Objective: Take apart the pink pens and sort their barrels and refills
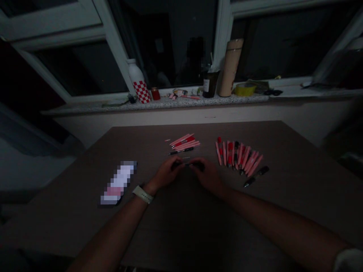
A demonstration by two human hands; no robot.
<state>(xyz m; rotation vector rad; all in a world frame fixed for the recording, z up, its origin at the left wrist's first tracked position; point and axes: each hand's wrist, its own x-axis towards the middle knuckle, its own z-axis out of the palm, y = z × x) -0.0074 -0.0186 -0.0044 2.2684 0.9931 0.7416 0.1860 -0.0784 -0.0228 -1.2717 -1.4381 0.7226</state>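
Slim, dark, pen-like piece (187, 164) held roughly level over the middle of a brown, wood-look table (289, 158). Left hand (167, 173) pinches one end between thumb and fingers; right hand (209, 177) grips the other the same way. Whole or in two parts, cannot tell (poor light, and the fingers cover most of it). Thin pale rod (185, 158) lies just beyond the fingertips.

Progress, judged from the layout: partway. To the right, a fan of pink, red and black pens (241, 153), set side by side, looks like the portion dealt with; a dark pen with a clear-looking middle (256, 176) lies at its near end. Beyond the hands, a smaller heap of slender pink and red pens (185, 142) looks like what is left, a narrow black pen (180, 151) along its near edge. The piece in the fingers seems unfinished.

Writing: no brand legible on any pen. Black smartphone (117, 183) at left has a lit screen, masked into blocks. On the sill, a dark drink cup with a straw (209, 85) bears a white label, too small to read.
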